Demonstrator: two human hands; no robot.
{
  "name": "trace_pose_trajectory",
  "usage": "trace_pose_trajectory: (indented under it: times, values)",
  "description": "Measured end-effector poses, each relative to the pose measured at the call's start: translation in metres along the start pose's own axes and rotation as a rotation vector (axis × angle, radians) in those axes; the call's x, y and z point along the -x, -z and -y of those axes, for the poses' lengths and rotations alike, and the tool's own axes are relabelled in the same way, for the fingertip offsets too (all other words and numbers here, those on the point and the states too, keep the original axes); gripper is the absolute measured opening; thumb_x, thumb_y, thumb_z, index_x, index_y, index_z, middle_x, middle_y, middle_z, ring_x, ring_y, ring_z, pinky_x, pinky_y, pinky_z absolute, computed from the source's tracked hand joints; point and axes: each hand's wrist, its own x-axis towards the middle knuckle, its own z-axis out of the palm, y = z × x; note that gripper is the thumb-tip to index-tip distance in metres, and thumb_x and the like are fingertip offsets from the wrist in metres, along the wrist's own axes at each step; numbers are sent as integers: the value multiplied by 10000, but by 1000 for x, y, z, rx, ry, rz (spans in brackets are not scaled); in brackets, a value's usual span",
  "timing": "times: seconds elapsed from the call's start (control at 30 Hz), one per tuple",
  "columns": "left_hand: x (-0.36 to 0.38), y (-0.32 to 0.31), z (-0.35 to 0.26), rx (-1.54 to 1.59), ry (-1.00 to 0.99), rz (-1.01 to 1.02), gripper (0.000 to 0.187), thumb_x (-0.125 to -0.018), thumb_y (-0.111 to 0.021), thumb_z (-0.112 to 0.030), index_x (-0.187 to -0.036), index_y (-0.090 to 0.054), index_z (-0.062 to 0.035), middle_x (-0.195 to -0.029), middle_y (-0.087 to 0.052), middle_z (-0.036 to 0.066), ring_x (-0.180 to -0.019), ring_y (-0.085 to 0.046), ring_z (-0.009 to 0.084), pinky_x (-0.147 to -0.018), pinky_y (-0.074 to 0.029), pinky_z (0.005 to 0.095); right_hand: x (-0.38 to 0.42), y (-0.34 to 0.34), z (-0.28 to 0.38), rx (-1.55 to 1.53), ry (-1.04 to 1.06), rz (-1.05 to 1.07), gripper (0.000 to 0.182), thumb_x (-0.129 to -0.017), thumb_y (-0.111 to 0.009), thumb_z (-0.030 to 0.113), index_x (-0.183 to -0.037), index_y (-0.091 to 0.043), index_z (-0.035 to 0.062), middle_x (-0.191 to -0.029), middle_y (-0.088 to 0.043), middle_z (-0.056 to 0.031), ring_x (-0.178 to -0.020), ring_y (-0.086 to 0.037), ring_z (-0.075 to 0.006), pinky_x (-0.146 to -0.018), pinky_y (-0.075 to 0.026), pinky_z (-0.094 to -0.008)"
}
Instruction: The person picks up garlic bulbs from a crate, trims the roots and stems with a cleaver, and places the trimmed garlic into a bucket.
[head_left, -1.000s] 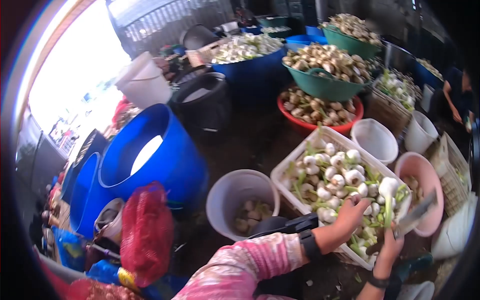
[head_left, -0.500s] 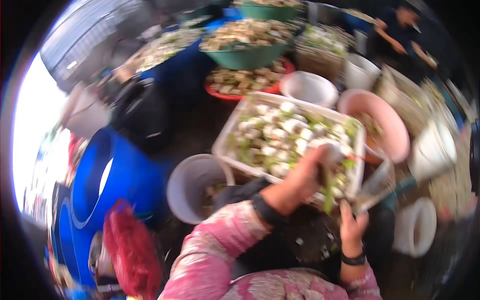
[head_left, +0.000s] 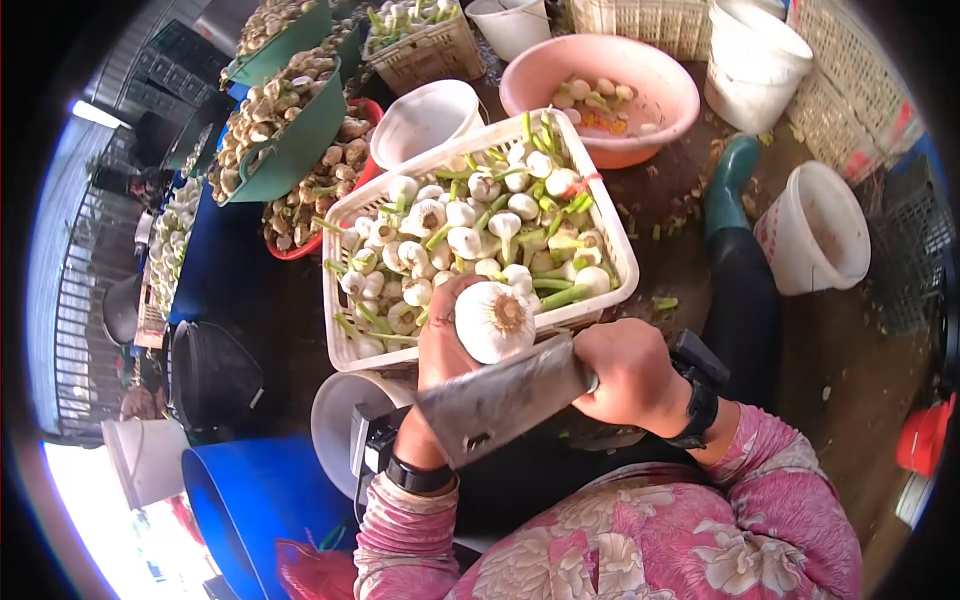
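Cleaver (head_left: 500,397) has moved beside garlic bulb (head_left: 488,322); left hand (head_left: 444,345) clamps bulb (right hand (head_left: 630,372), cleaver).

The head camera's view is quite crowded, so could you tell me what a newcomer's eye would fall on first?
Probably the broad cleaver at lower centre, gripped in the right hand, and the big white garlic bulb held just above it in the left hand. Next, likely the white crate behind them, heaped with garlic, and the pink basin beyond it.
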Motion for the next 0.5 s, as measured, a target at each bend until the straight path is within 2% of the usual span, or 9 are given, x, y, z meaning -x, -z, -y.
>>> trace_pose_trajectory:
  times: [0.03, 0.1, 0.17, 0.23, 0.33, 0.37, 0.47, 0.5]
  values:
    - [3, -8, 0, -2, -40, -11, 676, -576, -799, -98, -1128, -417, -18, -1005, -526, 89, -892, -533, 147, -785, -458, 288, 1, -1, 3, 3, 11, 14, 286, -499, -692, 189, -677, -488, 93, -597, -514, -72, -556, -542, -271, -505, -424, -364]
    - [5, -11, 3, -6, 10, -31, 641, -578, -794, -66, -1106, -434, -15, -979, -534, 85, -869, -530, 132, -772, -455, 278, 0, -3, 5, -4, 61, -7, 296, -478, -679, 210, -672, -481, 108, -577, -513, -50, -528, -546, -237, -483, -424, -355]
    - [7, -8, 12, -208, -129, 17, 629, -583, -790, -65, -1100, -436, -13, -970, -531, 78, -859, -529, 129, -765, -454, 272, 2, -3, 5, -5, 35, -29, 288, -480, -676, 207, -667, -480, 108, -576, -513, -48, -518, -541, -241, -471, -421, -355]
    - [11, -16, 12, -188, -140, 2, 627, -576, -796, -93, -1086, -438, -13, -957, -534, 67, -838, -530, 128, -761, -449, 262, 3, -2, -4, 18, 31, -30, 277, -507, -680, 216, -660, -481, 101, -582, -518, -55, -523, -548, -255, -470, -431, -357]
    - [12, -16, 18, 7, -35, 56, 629, -558, -792, -99, -1072, -438, -19, -933, -539, 66, -824, -531, 129, -760, -448, 271, 13, -3, -20, 8, -28, -71, 263, -537, -683, 230, -668, -495, 100, -584, -523, -69, -539, -558, -273, -489, -448, -367]
    - [13, -17, 24, 42, -27, 58, 628, -544, -783, -90, -1064, -438, -20, -919, -541, 68, -816, -532, 132, -757, -448, 278, 16, -4, -27, -29, -39, -73, 239, -576, -673, 248, -675, -520, 93, -580, -531, -99, -551, -565, -302, -505, -462, -381]
    - [13, -14, 16, -453, -308, 208, 633, -507, -754, -125, -1042, -435, -12, -917, -537, 77, -809, -529, 144, -747, -445, 289, 34, -14, -46, 67, -254, -12, 194, -648, -639, 239, -697, -563, 67, -619, -569, -139, -592, -580, -329, -536, -479, -396]
    - [24, -7, 4, -439, -171, 189, 654, -469, -729, -193, -1024, -434, -11, -907, -527, 85, -804, -525, 156, -745, -439, 294, 37, -8, -80, 19, -549, -38, 186, -687, -616, 233, -712, -577, 53, -649, -581, -158, -620, -587, -338, -559, -487, -399]
